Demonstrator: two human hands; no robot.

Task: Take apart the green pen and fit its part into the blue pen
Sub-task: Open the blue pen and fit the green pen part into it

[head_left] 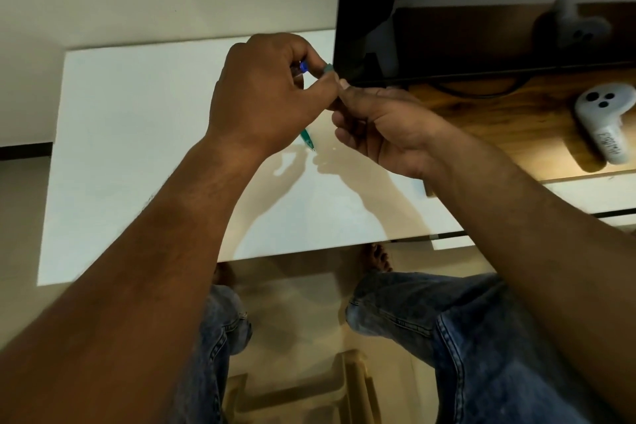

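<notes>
My left hand [272,96] is closed in a fist above the white table [137,148]. A small blue pen end [303,66] and a green piece [327,68] peek out at its fingertips. Below the fist a green pen tip [307,140] sticks out, pointing down toward the table. My right hand [382,124] meets the left at the fingertips, fingers pinched near the green piece. What the right fingers grip is hidden; the pen bodies are mostly covered by my hands.
A dark monitor [481,10] stands at the back right on a wooden surface [499,124]. A white controller [602,120] lies on that wood. Below the table edge are my jeans-clad legs [464,337] and a plastic stool [303,389].
</notes>
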